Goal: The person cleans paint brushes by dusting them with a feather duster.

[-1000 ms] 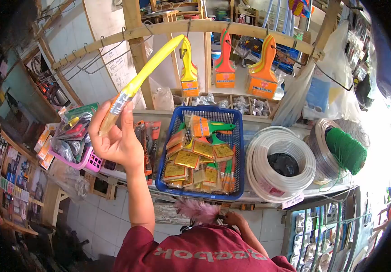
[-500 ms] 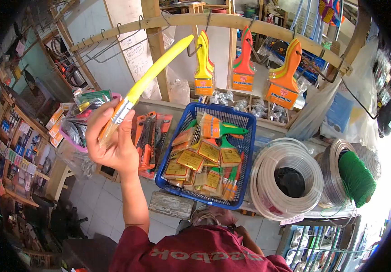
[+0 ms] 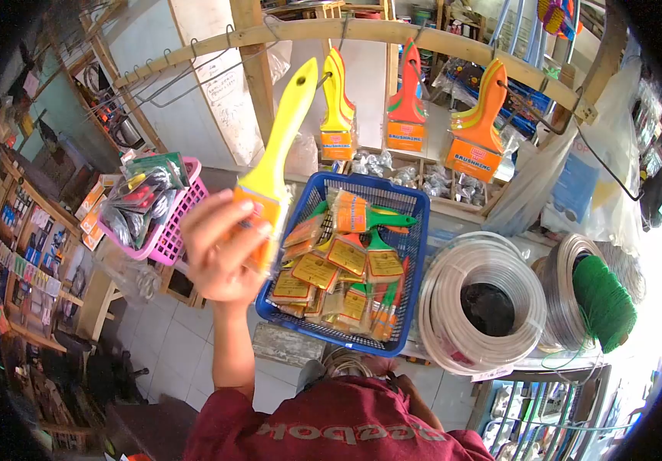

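Observation:
My left hand (image 3: 227,250) is raised left of the blue basket, its fingers closed round the packaged bristle end of a yellow-handled paintbrush (image 3: 281,154). The brush's handle points up, its broad face with an orange label toward me. Below, the blue plastic basket (image 3: 269,309) holds several packaged paintbrushes (image 3: 346,257) with green, red and yellow handles. My right arm (image 3: 417,399) hangs low in front of my body; the fingers of that hand cannot be made out.
Yellow (image 3: 337,100), red (image 3: 405,100) and orange (image 3: 486,115) paintbrushes hang on hooks from a wooden rail (image 3: 377,29). A pink basket (image 3: 173,230) of packaged goods stands left. Coiled clear hose (image 3: 438,307) and green cord (image 3: 603,303) lie right.
My left hand has moved right and slightly down and turned the paintbrush, so its broad labelled face now shows instead of its narrow edge. The pink basket is less covered by my hand.

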`<state>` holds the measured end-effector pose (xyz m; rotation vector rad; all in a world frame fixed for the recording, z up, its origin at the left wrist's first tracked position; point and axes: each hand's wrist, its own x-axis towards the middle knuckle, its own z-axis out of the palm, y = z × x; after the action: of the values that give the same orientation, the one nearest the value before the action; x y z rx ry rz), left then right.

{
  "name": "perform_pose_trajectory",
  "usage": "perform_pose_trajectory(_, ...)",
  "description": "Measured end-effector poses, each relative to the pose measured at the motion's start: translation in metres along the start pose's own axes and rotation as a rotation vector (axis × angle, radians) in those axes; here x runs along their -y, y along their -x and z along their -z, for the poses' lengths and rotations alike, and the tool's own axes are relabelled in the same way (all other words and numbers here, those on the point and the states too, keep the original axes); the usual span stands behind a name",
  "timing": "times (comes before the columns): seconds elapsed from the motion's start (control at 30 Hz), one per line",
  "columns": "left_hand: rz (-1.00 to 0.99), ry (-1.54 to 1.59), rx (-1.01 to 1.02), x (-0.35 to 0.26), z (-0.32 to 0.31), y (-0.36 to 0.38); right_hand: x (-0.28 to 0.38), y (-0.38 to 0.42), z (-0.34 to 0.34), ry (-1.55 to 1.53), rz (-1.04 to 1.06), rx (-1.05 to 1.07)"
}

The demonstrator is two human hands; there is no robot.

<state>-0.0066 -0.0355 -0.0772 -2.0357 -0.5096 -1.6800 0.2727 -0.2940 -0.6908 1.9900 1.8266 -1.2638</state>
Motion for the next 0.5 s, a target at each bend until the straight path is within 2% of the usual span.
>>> perform_pose_trajectory(0.13, -0.096, -0.057, 0.022, -0.014, -0.010, 0.005, -0.004, 0.004, -0.005, 0.017, 0.019, -0.032)
perform_pose_trajectory(0.23, -0.119, 0.037, 0.140, -0.011, 0.003, -0.021, -0.001, 0.002, -0.004, 0.030, 0.056, -0.088)
perform_pose_trajectory(0.27, -0.144, 0.094, 0.041, -0.005, 0.000, -0.025, 0.001, -0.001, -0.002, 0.048, 0.076, -0.115)
perform_pose_trajectory(0.33, -0.171, 0.047, 0.008, -0.002, 0.007, -0.042, 0.006, -0.006, 0.002, 0.064, 0.107, -0.165)
perform_pose_trajectory(0.5, -0.172, 0.094, 0.172, -0.001, 0.021, -0.058, 0.016, -0.018, 0.010, 0.116, 0.182, -0.278)
